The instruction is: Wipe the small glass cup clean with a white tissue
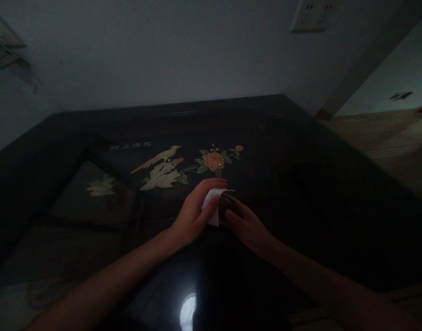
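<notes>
Hands [189, 217]: 2. White tissue [214, 194]: 1. Dark object [226, 202]: 1. Counter [283, 156]: 1. Inlaid characters [131, 145]: 4. Large flower [213, 161]: 1.

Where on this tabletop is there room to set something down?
The dark tabletop looks bare from the flower decoration to the right edge, and behind it toward the wall, though dimness limits certainty. Crowded: just in front of the decoration, where left hand and right hand hold white tissue and a dark object.

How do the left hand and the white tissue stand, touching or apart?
Touching: the head view shows the left hand gripping the white tissue, thumb lying across it.
</notes>
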Tool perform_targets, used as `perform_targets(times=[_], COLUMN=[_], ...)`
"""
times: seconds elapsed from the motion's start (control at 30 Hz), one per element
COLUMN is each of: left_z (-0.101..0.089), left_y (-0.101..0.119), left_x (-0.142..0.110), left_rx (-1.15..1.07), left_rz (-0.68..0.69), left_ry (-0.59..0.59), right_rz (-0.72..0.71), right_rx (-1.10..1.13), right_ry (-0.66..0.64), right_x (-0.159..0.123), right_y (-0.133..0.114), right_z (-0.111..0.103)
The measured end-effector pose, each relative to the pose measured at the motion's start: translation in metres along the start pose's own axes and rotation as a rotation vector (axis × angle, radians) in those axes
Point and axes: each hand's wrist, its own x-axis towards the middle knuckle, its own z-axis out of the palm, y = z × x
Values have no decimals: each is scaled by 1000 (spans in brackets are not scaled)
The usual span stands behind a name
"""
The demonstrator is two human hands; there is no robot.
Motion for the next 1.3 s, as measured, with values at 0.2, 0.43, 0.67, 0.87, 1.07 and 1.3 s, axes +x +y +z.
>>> perform_targets(times=[0.2,0.43,0.67,0.87,1.07,1.3], left_z=[1,1,0,8,7,2], left_y=[2,5,-1,-7,-4,-7], left_x=[1,0,-1,-4,-4,-3], left_rx=[-104,269,244,-72,14,466], left_rz=[-149,116,156,-22,24,319], left_ry=[18,-72,-30,101,89,-22], right_rz=[-6,-4,-37,-28,-41,-75], right_rx=[28,-112,-145,-52,-59,-295], right_ry=[3,84,69,28,25,78], right_x=[1,0,1,2,1,-2], right_y=[-3,-2,0,0,0,-9], right_z=[1,2,0,1,2,8])
